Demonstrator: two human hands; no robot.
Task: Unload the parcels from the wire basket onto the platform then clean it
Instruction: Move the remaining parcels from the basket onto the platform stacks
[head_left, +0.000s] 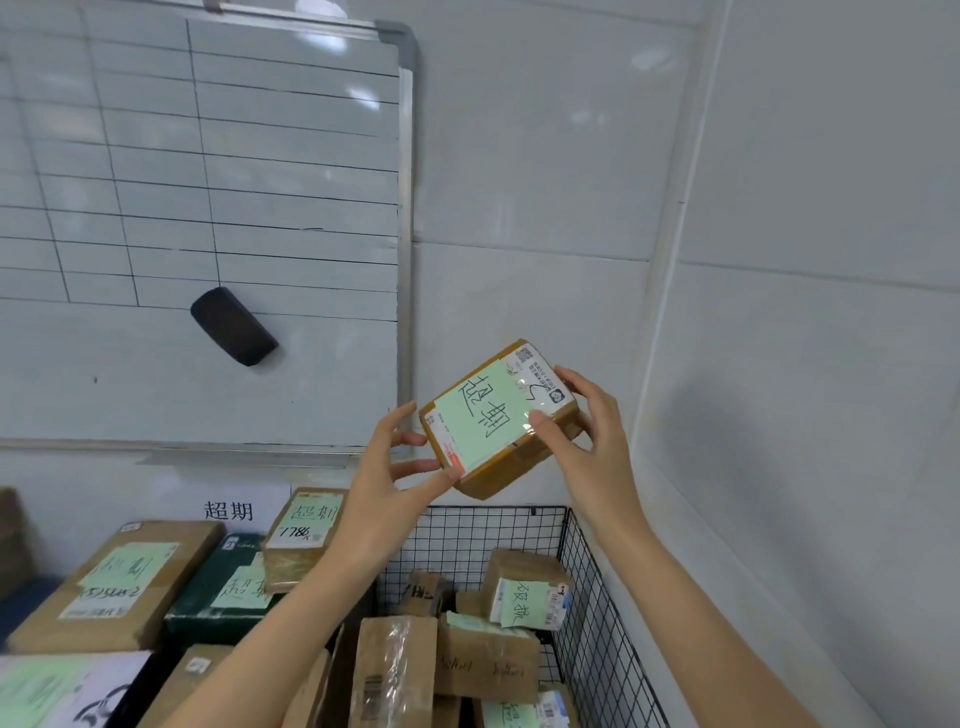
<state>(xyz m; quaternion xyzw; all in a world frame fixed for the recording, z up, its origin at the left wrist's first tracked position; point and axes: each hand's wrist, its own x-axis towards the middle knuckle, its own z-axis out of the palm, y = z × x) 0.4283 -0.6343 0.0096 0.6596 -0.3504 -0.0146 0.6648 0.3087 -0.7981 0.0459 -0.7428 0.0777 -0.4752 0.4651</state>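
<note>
I hold a small brown cardboard parcel (498, 418) with a pale green handwritten note up in the air above the black wire basket (587, 587). My left hand (395, 478) grips its lower left corner, thumb on the front edge. On the parcel's right side, my right hand (587, 441) grips it with the thumb pressed on the note. Several more brown parcels (488, 660) with green notes lie inside the basket below.
To the left of the basket, several boxes with green notes are stacked, among them a large brown box (119, 582), a dark green box (223, 587) and a small box (306, 535). A whiteboard (208, 208) with a black eraser (234, 326) hangs on the tiled wall behind.
</note>
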